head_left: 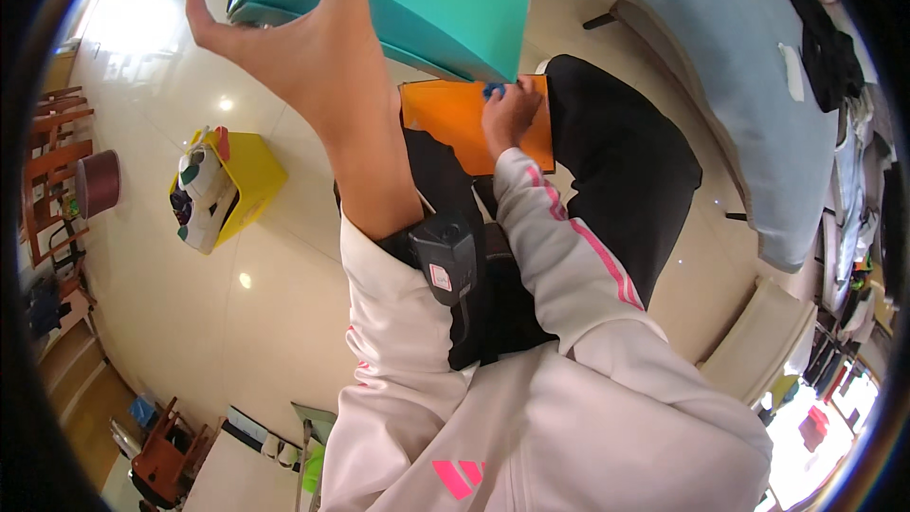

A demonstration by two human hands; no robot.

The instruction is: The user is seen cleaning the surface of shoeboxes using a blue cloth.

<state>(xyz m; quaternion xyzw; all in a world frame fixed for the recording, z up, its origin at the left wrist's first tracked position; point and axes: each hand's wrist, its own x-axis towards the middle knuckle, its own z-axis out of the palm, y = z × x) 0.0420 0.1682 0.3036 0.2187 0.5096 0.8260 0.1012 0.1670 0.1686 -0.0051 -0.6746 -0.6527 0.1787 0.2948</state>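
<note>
My left hand (308, 57) reaches up in front of a teal box (450, 5), its thumb spread wide to the left. The other fingers run up past the upper edge of the picture, so their tips are hidden. Whether the palm touches the box I cannot tell. Below the teal box, between my knees, lies a flat orange box or panel (441, 123). Over its right part, my right hand (513, 116) has its fingers curled round a small dark blue thing (491, 91), too small to name.
A black device (444, 256) is strapped to my left forearm. On the tiled floor at left stands a yellow bin (254, 175) with shoes (201, 180) in it. Chairs (62, 166) and a dark red stool (98, 184) are farther left. Light blue cloth (701, 47) drapes furniture at right.
</note>
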